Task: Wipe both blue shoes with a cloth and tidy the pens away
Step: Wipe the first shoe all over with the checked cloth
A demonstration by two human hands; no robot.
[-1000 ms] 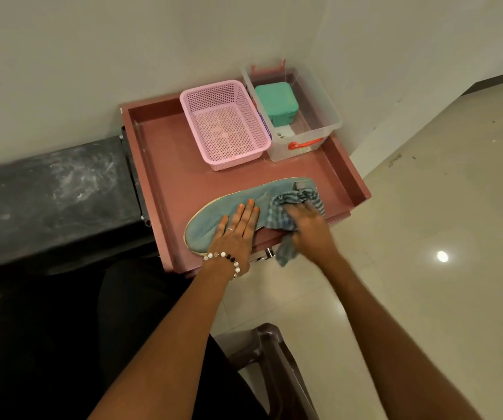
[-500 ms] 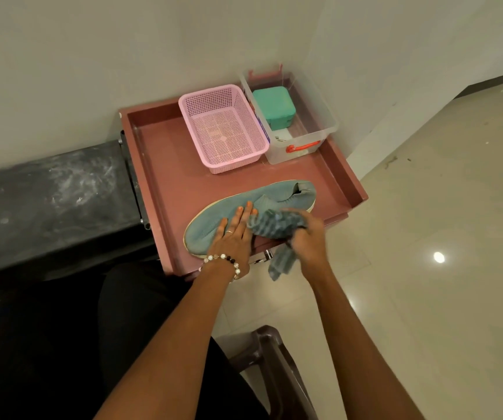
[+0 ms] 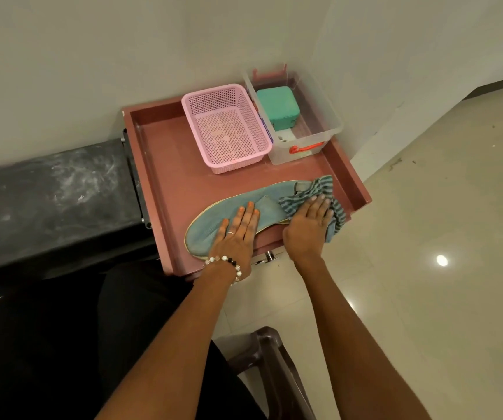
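Observation:
One blue shoe (image 3: 213, 216) lies on its side along the front of a reddish-brown tray (image 3: 171, 177), toe to the left. My left hand (image 3: 238, 234) presses flat on the shoe's middle, fingers straight. At the heel end, my right hand (image 3: 307, 225) presses a blue striped cloth (image 3: 319, 186) onto the shoe with its fingers spread. Part of the cloth hangs over the tray's front right edge. I see only this one shoe and no pens.
A pink mesh basket (image 3: 226, 128) stands at the tray's back. Right of it is a clear plastic box (image 3: 329, 116) with a teal case (image 3: 277, 104) inside. A black bench (image 3: 47, 201) adjoins the tray on the left. A brown stool (image 3: 274, 359) stands below.
My right hand slid the cloth from the shoe's middle back right to the heel, and its fingers flattened out. My left hand stayed pressed on the shoe.

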